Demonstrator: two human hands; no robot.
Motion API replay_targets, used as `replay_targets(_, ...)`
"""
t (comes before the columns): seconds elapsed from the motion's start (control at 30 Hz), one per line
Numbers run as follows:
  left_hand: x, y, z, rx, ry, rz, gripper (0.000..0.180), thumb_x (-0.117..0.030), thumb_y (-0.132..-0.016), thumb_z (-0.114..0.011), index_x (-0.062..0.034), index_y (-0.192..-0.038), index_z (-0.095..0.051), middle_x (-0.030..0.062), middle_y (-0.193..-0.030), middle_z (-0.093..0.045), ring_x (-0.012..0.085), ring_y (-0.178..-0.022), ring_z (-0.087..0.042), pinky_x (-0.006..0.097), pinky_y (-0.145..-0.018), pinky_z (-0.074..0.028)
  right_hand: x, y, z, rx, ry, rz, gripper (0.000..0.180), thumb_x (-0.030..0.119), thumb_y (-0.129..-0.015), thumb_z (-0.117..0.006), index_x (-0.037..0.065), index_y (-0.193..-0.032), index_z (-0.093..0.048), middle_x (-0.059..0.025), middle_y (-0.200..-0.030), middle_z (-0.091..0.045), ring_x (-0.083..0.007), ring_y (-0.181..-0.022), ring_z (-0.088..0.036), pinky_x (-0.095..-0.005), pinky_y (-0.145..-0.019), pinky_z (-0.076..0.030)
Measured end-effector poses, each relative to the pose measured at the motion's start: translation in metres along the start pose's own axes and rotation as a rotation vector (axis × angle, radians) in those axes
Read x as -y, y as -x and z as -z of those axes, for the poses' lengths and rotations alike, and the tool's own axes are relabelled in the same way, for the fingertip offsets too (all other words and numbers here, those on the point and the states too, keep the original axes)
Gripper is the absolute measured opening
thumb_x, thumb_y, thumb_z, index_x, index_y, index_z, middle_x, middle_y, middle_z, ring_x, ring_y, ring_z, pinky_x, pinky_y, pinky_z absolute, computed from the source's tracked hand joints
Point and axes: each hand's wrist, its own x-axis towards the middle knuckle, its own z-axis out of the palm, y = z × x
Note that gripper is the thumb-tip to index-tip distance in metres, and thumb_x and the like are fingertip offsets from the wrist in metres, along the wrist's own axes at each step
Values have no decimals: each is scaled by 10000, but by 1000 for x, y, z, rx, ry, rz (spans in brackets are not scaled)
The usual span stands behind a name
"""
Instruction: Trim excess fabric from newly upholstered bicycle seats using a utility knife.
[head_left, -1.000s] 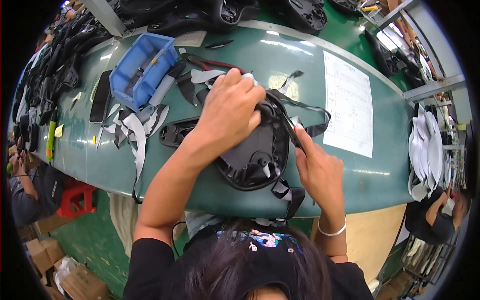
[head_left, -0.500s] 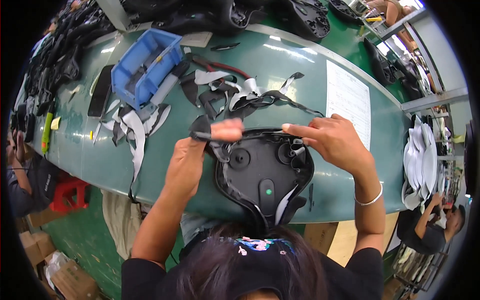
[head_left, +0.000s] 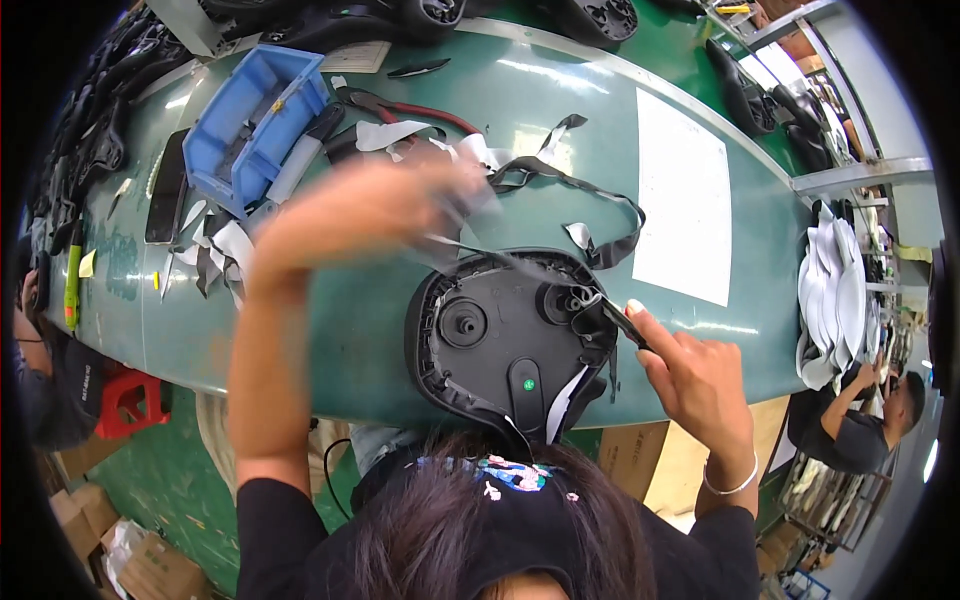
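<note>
A black seat shell [head_left: 490, 345] lies underside up in front of me, its dark covering folded over the rim. From the far rim a dark strip of covering [head_left: 500, 262] stretches up to my left hand [head_left: 425, 200]. That hand is smeared by motion, but its fingers seem closed on the strip. At the shell's right rim, my right hand [head_left: 695, 385] grips a slim dark knife [head_left: 626, 325], its tip against the folded covering. Where the blade meets the covering is hard to make out. Cut-off black and white strips [head_left: 540, 165] lie beyond the shell.
A blue bin [head_left: 255, 125] stands at the far left beside a dark phone-like slab [head_left: 165, 190]. Red-handled pliers [head_left: 430, 112] lie behind my left hand. A paper sheet [head_left: 685, 195] is at the right. A green cutter [head_left: 72, 285] lies far left; people work on both sides.
My left hand has swung up and away from the shell, drawing the strip out. My right hand has moved down along the right rim with the knife. More of the far rim shows.
</note>
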Motion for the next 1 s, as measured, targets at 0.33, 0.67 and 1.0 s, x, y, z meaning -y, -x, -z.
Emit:
replay_targets(0.33, -84, -75, -80, -495, 831, -265, 172, -189, -943, -503, -49, -845, -523, -2, -636, -422, 87, -524, -377, 234, -456, -310, -5, 31, -29, -9, -91, -63, 533, 172, -806, -649, 136, -1318, -509, -85, -613, -495, -270, -495, -496, -387, -477, -371)
replay_targets(0.67, -103, 18, -15, -1388, 435, -1392, 243, -93, -841, -414, -42, -611, -475, 29, -581, -458, 99, -517, -442, 206, -516, -380, 60, 107, -82, -14, -1264, -319, 547, 174, -905, -591, 67, -1386, -353, -184, -1100, -579, -144, -763, -623, -266, -705, -491)
replay_targets(1.0, -4, -36, -63, -31, -125, 173, 420, -396, -878, -616, 23, -903, -634, 110, -793, -647, 226, -773, -607, 322, -759, -462, 18, -46, -88, -471, -1508, -352, 887, 117, -704, -768, 20, -1397, -224, -51, -991, -475, -113, -842, -468, -269, -790, -433)
